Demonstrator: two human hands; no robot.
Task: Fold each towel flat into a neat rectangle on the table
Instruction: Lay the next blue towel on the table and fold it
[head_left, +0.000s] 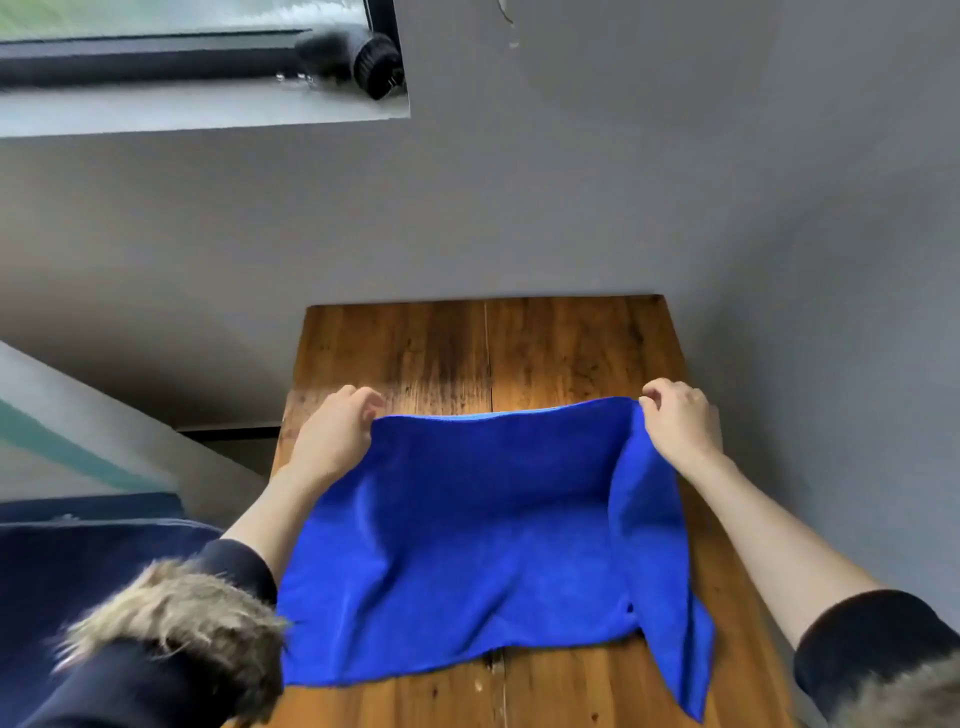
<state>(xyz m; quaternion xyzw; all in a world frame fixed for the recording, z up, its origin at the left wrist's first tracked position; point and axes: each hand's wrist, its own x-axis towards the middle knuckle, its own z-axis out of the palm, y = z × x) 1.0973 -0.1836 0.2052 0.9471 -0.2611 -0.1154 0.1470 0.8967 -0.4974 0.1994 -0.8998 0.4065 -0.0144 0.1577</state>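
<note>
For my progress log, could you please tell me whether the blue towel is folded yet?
Not neatly: the towel lies rumpled, its right side doubled over, both far corners pinched.

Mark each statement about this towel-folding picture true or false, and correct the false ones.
1. The towel is blue. True.
2. Both hands hold the towel's far corners. True: the left hand and the right hand each pinch one.
3. The towel lies on a glass table. False: the table is wooden.
4. The towel is already a neat rectangle. False: it is rumpled, its right side bunched.
5. The table stands against a grey wall. True.
</note>
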